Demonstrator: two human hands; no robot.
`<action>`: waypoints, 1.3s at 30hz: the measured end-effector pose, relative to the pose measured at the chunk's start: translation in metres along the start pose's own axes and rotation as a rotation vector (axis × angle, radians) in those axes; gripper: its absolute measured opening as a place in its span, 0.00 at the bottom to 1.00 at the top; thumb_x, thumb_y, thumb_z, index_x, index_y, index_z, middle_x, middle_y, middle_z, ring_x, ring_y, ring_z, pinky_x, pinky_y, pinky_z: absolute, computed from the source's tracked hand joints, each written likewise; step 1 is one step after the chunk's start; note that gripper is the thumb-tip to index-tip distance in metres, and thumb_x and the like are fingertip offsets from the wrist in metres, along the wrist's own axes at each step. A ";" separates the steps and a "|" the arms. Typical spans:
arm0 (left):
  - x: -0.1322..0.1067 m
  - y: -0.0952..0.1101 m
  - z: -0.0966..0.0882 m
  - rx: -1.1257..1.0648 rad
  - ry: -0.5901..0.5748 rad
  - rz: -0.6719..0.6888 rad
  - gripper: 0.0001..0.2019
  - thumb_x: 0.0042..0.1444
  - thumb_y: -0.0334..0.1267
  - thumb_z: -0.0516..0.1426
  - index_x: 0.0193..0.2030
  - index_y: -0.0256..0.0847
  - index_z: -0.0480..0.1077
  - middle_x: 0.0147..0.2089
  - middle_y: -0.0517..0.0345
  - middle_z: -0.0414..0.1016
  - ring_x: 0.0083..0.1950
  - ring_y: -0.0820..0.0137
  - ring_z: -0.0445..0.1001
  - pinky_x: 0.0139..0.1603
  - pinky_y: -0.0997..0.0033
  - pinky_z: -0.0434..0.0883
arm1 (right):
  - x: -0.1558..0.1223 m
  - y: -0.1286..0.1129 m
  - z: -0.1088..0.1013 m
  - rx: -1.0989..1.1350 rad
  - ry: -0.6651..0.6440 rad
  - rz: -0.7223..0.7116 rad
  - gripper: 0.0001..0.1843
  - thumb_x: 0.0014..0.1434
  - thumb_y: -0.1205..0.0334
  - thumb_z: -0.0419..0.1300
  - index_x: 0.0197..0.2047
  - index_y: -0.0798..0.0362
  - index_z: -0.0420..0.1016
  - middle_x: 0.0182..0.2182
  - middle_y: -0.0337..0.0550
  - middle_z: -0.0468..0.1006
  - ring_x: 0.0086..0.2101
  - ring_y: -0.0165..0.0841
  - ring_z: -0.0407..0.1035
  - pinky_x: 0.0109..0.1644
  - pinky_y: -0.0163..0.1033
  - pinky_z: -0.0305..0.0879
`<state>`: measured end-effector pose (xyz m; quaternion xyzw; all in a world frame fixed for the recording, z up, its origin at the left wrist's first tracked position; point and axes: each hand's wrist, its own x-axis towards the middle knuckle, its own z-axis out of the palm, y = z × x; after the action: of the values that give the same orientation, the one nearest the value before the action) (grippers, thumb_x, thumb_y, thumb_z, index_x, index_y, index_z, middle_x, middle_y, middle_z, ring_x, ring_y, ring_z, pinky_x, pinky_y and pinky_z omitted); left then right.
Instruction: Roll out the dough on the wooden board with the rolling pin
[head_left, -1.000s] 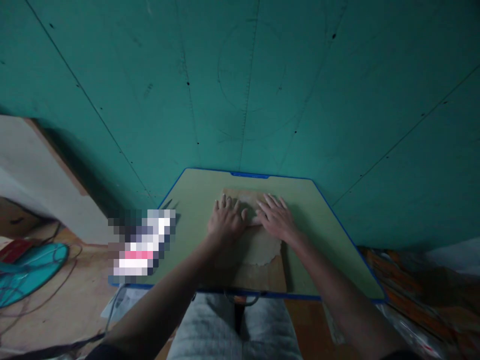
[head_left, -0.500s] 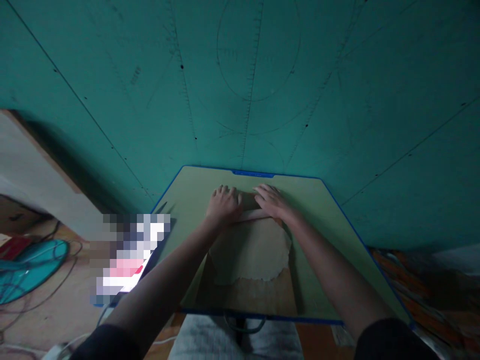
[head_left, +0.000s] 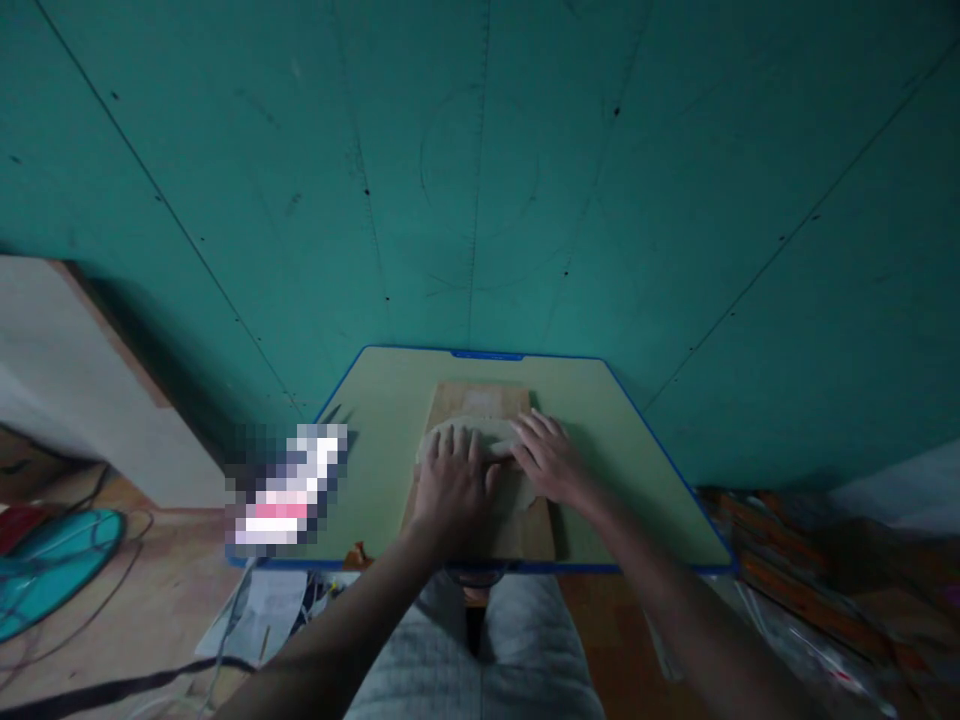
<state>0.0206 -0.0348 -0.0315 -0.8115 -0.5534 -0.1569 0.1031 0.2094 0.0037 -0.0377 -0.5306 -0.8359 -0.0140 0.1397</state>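
Teal wall panels (head_left: 480, 200) stand beyond our blue-edged surface (head_left: 637, 480), where a wooden board (head_left: 536, 545) lies lengthwise, running from us toward the wall. On it spreads a pale dough sheet (head_left: 519, 490), crossed left to right by the long axis of a slim rod (head_left: 496, 452) (our hands hide its ends). Our left hand (head_left: 455, 485) and right hand (head_left: 551, 458) lie palm-down over it, flattened, fingers extended forward and slightly parted.

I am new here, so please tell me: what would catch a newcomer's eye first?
Probably the green wall, across the top. Below, the left hand and right hand lie over a pale sheet on a wooden board; a pixelated patch covers the left of the table.
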 end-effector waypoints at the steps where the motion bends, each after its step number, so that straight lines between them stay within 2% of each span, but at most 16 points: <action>1: -0.008 0.004 -0.001 -0.007 0.006 0.017 0.25 0.65 0.47 0.48 0.59 0.28 0.66 0.61 0.33 0.68 0.64 0.47 0.64 0.64 0.45 0.59 | -0.009 0.000 0.000 0.024 0.005 -0.011 0.27 0.69 0.56 0.44 0.65 0.57 0.64 0.65 0.52 0.64 0.66 0.43 0.51 0.69 0.53 0.47; 4: -0.024 0.009 -0.001 -0.035 0.021 0.046 0.27 0.64 0.45 0.50 0.63 0.26 0.62 0.60 0.32 0.69 0.62 0.48 0.66 0.63 0.47 0.61 | -0.033 -0.001 -0.001 0.080 0.004 -0.010 0.29 0.68 0.57 0.44 0.68 0.60 0.60 0.68 0.54 0.58 0.68 0.43 0.46 0.69 0.54 0.47; 7: -0.028 0.006 -0.002 -0.056 0.001 0.067 0.24 0.64 0.39 0.51 0.64 0.29 0.61 0.59 0.37 0.70 0.60 0.52 0.69 0.62 0.52 0.64 | -0.049 -0.005 -0.004 0.099 0.023 0.015 0.29 0.67 0.58 0.46 0.68 0.59 0.58 0.69 0.55 0.55 0.69 0.43 0.45 0.69 0.57 0.48; 10: -0.022 -0.007 -0.005 -0.075 -0.033 0.049 0.19 0.66 0.35 0.49 0.61 0.33 0.65 0.58 0.42 0.72 0.61 0.56 0.69 0.61 0.56 0.65 | -0.063 -0.013 -0.006 0.119 0.152 0.028 0.27 0.65 0.58 0.49 0.65 0.58 0.63 0.68 0.57 0.57 0.68 0.44 0.48 0.68 0.57 0.51; 13: -0.015 -0.023 -0.008 -0.081 -0.074 0.032 0.14 0.68 0.37 0.48 0.52 0.36 0.71 0.57 0.45 0.73 0.62 0.56 0.68 0.61 0.57 0.65 | -0.075 -0.025 -0.006 0.148 0.251 0.042 0.23 0.64 0.60 0.50 0.60 0.56 0.70 0.64 0.57 0.63 0.66 0.45 0.53 0.66 0.56 0.57; 17: -0.014 -0.043 -0.012 -0.095 -0.105 -0.031 0.12 0.68 0.39 0.49 0.46 0.39 0.73 0.53 0.46 0.76 0.57 0.57 0.72 0.57 0.58 0.68 | -0.077 -0.039 -0.002 0.185 0.175 0.069 0.21 0.64 0.61 0.50 0.57 0.55 0.72 0.61 0.57 0.68 0.60 0.43 0.63 0.62 0.51 0.64; 22: -0.025 -0.065 -0.011 -0.239 -0.101 -0.262 0.13 0.67 0.39 0.48 0.51 0.40 0.70 0.53 0.45 0.76 0.50 0.59 0.77 0.48 0.62 0.72 | -0.064 -0.047 0.002 0.165 0.088 0.047 0.25 0.64 0.61 0.50 0.63 0.54 0.67 0.63 0.55 0.66 0.62 0.44 0.60 0.63 0.52 0.62; 24: -0.030 -0.073 -0.009 -0.337 -0.067 -0.342 0.13 0.66 0.40 0.47 0.50 0.40 0.69 0.49 0.45 0.77 0.46 0.59 0.78 0.44 0.63 0.72 | -0.061 -0.047 0.002 0.149 0.073 0.034 0.26 0.64 0.60 0.51 0.64 0.55 0.66 0.64 0.55 0.65 0.63 0.44 0.58 0.65 0.53 0.60; 27: -0.036 -0.083 -0.007 -0.527 0.063 -0.449 0.13 0.63 0.43 0.48 0.47 0.39 0.68 0.40 0.49 0.77 0.40 0.60 0.77 0.38 0.64 0.71 | -0.060 -0.045 0.001 0.144 0.049 0.023 0.25 0.64 0.60 0.52 0.63 0.55 0.67 0.63 0.54 0.66 0.63 0.44 0.58 0.65 0.53 0.60; 32: -0.040 -0.090 -0.007 -0.750 0.296 -0.543 0.14 0.58 0.49 0.52 0.43 0.41 0.64 0.31 0.60 0.70 0.30 0.67 0.70 0.29 0.69 0.68 | -0.063 -0.045 -0.003 0.159 0.043 0.017 0.24 0.63 0.61 0.53 0.62 0.55 0.69 0.63 0.54 0.67 0.63 0.45 0.58 0.65 0.54 0.61; 36: -0.049 -0.091 -0.005 -0.814 0.355 -0.596 0.14 0.56 0.49 0.54 0.41 0.41 0.63 0.32 0.58 0.71 0.31 0.66 0.71 0.29 0.69 0.68 | -0.064 -0.050 -0.003 0.169 0.036 0.026 0.24 0.63 0.61 0.53 0.62 0.57 0.69 0.63 0.55 0.66 0.64 0.44 0.57 0.65 0.53 0.61; 39: -0.059 -0.091 -0.002 -0.853 0.351 -0.520 0.14 0.57 0.47 0.54 0.44 0.41 0.61 0.39 0.52 0.76 0.38 0.63 0.76 0.36 0.65 0.72 | -0.059 -0.058 -0.003 0.167 0.020 0.008 0.25 0.64 0.60 0.52 0.63 0.56 0.68 0.64 0.54 0.66 0.64 0.44 0.57 0.65 0.54 0.60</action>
<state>-0.0842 -0.0531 -0.0521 -0.5787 -0.5979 -0.5219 -0.1875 0.1822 -0.0741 -0.0420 -0.5202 -0.8306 0.0509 0.1920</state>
